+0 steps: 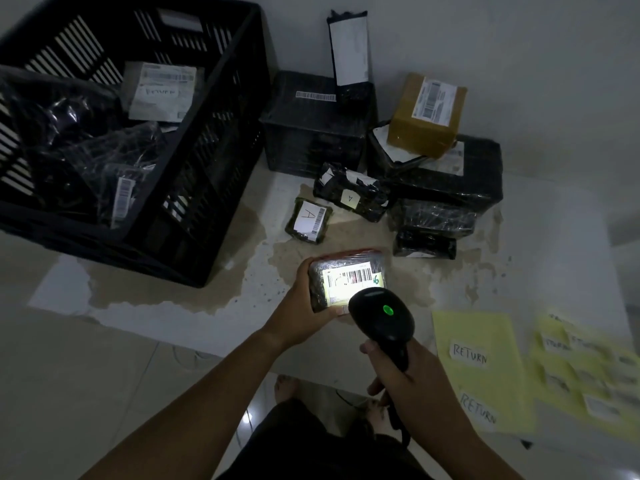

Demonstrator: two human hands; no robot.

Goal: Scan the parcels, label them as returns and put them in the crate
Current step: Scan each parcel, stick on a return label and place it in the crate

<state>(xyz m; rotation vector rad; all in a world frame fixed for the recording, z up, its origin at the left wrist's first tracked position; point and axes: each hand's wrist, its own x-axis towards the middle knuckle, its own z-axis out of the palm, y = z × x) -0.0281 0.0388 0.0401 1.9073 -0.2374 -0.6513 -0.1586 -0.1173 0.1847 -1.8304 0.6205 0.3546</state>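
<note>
A black crate (pixel 214 161) fills the upper left of the frame, with wrapped parcels inside, one marked RETURN. Unsorted parcels (pixel 446 178) crowd the upper centre of the counter (pixel 173 320). Yellow sheets (pixel 478 327) bearing RETURN labels (pixel 469 355) lie at lower right. At centre, my left hand (pixel 301 306) curls its fingers round a small parcel (pixel 349 278). Just below it, my right hand (pixel 405 379) grips the scanner (pixel 381 317), whose light falls on the parcel's barcode.

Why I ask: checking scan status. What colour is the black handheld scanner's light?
Green light on the black handheld scanner; head view.
</note>
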